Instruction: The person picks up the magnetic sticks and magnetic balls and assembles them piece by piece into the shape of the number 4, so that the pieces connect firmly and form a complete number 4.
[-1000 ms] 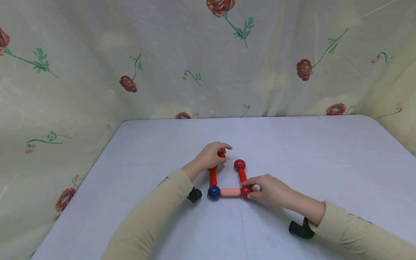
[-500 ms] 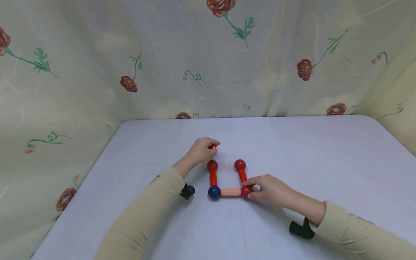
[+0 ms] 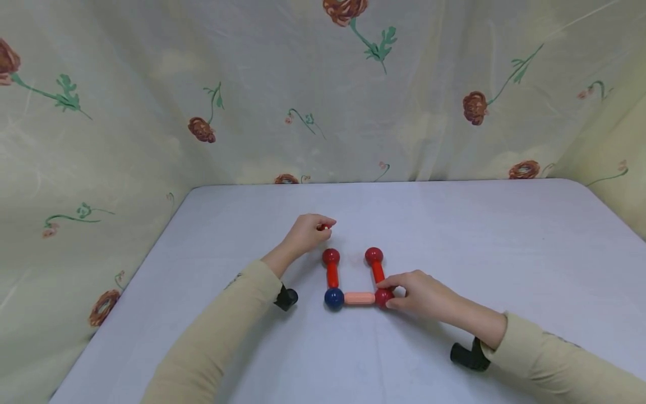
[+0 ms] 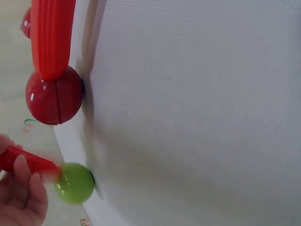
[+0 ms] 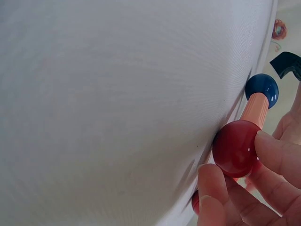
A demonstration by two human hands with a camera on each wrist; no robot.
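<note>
My left hand (image 3: 305, 233) pinches a red rod (image 4: 33, 162), mostly hidden by the fingers in the head view. At that rod's end is a green ball (image 4: 75, 183), visible only in the left wrist view. My right hand (image 3: 421, 297) grips the red ball (image 5: 235, 148) at the front right corner of a U-shaped piece on the table. A pink rod (image 3: 359, 298) links that ball to a blue ball (image 3: 334, 299). From these corners two red rods, left (image 3: 332, 275) and right (image 3: 378, 272), run backward to a left red ball (image 3: 331, 256) and a right red ball (image 3: 374, 256).
The table (image 3: 479, 241) has a pale cloth cover. A flowered curtain (image 3: 419, 123) hangs behind and beside it. Black wrist cameras, left (image 3: 286, 298) and right (image 3: 470, 354), stick out under the sleeves.
My left hand has moved left and slightly back, away from the left red ball, carrying the red rod. My right hand stays on its ball, and the U-shaped piece keeps its place.
</note>
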